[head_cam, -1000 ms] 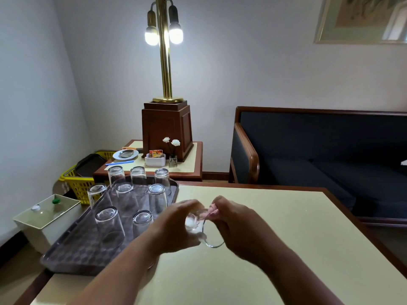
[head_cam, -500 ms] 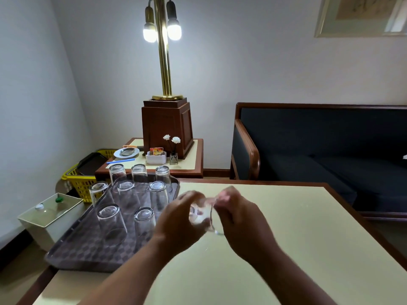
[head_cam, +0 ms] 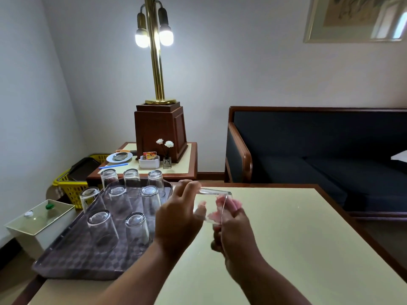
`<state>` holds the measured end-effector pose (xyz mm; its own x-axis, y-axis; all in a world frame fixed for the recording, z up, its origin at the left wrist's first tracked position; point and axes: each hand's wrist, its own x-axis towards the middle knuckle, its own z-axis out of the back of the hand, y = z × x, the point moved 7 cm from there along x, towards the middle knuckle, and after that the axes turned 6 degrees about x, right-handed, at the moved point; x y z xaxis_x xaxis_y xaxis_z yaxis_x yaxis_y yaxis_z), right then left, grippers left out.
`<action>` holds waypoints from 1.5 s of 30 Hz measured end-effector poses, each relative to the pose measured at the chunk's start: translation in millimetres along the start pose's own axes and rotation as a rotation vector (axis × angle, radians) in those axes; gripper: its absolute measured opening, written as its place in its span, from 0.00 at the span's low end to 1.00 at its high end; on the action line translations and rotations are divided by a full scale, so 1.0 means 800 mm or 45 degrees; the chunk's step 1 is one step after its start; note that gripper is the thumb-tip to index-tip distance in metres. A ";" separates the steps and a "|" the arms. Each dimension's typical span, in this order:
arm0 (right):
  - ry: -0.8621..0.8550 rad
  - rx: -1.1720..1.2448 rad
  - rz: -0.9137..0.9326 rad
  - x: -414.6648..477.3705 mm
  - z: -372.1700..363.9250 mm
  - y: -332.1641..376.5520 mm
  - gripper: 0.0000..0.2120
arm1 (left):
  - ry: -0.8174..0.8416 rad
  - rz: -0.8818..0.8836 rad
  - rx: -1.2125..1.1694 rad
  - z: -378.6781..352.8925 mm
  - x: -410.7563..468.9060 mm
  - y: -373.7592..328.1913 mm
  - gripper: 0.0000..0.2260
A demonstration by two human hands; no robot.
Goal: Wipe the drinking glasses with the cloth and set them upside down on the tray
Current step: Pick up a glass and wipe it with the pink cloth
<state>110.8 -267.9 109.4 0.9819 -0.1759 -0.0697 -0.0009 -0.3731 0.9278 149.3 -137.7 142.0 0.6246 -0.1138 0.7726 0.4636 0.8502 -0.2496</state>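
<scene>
My left hand (head_cam: 178,214) grips a clear drinking glass (head_cam: 212,200) by its base, held on its side above the table with the mouth toward my right. My right hand (head_cam: 233,230) holds a pink cloth (head_cam: 224,208) and pushes it into the mouth of the glass. Left of my hands lies a dark checkered tray (head_cam: 72,256) with several clear glasses (head_cam: 101,230) standing upside down on it.
The pale table (head_cam: 297,249) has a brown wooden edge. Behind it stand a side table (head_cam: 191,159) with a brass lamp (head_cam: 155,51), a dish and a small vase, and a dark sofa (head_cam: 319,155). A yellow basket (head_cam: 72,190) and a white bin (head_cam: 37,223) sit at the left.
Both hands have risen a little and the glass has turned, its mouth now more upright. The cloth is deeper in the mouth of the glass.
</scene>
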 end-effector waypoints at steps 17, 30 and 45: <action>-0.080 -0.345 0.202 -0.004 0.024 0.018 0.06 | 0.239 0.081 -0.385 -0.025 0.002 -0.003 0.37; 0.299 -1.574 0.917 -0.022 0.001 0.048 0.20 | 0.849 1.145 -1.839 -0.060 -0.036 0.011 0.28; 0.186 -1.072 0.878 -0.003 0.018 0.068 0.12 | 0.477 -0.096 -0.341 -0.049 -0.020 -0.007 0.23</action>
<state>105.6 -301.2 155.0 0.8330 0.0224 0.5528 -0.4836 0.5150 0.7078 161.4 -160.7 108.5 0.7438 -0.3902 0.5426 0.6319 0.6751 -0.3808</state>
